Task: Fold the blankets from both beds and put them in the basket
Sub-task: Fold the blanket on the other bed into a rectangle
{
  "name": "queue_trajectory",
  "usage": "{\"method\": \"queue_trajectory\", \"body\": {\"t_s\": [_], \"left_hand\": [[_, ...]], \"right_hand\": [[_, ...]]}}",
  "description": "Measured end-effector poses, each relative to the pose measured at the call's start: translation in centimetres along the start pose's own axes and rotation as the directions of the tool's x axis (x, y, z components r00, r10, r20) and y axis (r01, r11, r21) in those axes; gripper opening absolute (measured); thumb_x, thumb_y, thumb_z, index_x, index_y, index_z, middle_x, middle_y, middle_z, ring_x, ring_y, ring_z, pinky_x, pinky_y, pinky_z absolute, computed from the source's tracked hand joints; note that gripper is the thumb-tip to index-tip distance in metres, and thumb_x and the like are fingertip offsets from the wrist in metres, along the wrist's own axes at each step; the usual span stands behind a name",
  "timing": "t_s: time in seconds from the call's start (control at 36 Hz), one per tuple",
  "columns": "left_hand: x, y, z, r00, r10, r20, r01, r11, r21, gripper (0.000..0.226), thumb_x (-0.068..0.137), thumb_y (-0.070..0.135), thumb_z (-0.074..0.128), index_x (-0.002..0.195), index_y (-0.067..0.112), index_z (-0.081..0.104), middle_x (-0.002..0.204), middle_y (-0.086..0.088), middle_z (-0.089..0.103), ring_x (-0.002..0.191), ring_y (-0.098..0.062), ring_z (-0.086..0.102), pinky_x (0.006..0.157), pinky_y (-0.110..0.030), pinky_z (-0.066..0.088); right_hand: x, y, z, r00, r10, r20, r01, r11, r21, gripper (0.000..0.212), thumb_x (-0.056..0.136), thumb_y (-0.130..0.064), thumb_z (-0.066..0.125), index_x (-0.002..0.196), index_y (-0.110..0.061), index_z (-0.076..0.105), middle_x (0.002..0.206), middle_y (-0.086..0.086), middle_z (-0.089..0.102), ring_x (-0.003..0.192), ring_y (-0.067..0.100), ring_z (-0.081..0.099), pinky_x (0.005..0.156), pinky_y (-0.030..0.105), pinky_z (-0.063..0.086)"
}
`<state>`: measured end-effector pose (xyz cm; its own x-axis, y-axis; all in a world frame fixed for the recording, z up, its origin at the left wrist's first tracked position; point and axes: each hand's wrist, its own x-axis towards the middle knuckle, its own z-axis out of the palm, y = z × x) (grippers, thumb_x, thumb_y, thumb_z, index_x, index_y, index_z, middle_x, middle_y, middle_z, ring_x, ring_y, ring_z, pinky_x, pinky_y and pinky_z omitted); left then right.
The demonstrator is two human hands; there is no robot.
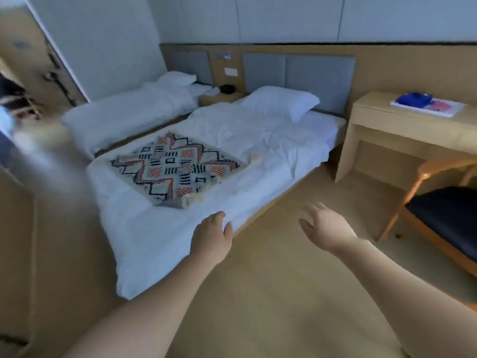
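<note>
A: In the head view, where is the blanket?

B: The patterned blanket (176, 169) lies spread flat near the foot of the nearer bed (258, 140), on its white cover. The farther bed (134, 109) shows only white bedding.

A: And the hands?

B: Both reach forward, holding nothing. The left hand (213, 237) has its grip released, fingertips at the cover's edge, just short of the blanket. The right hand (324, 227) hangs above the floor beside the bed, fingers spread loose.

A: Anything else?

B: A table (413, 125) with a chair (444, 218) stands to the right.
</note>
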<state>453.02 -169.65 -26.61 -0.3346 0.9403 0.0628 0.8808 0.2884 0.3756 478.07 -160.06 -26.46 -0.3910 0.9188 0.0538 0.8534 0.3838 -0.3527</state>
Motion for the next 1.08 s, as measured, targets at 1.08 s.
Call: {"method": "queue_trajectory", "body": {"t_s": [1.08], "left_hand": [[-10.9,-46.2,-19.0,0.933,-0.314,-0.175,0.307,0.949,-0.07,0.04,0.099,0.035,0.041,0.133,0.014,0.048,0.133,0.0,0.055,0.122,-0.02,0.05,0.097,-0.032,0.039]], "right_hand": [[3.1,-51.9,20.8,0.821,-0.512,0.254,0.535,0.844,-0.028,0.039,0.097,-0.032,0.046,0.13,-0.014,0.05,0.124,0.008,0.057,0.109,0.028,0.057,0.087,0.038,0.05]]}}
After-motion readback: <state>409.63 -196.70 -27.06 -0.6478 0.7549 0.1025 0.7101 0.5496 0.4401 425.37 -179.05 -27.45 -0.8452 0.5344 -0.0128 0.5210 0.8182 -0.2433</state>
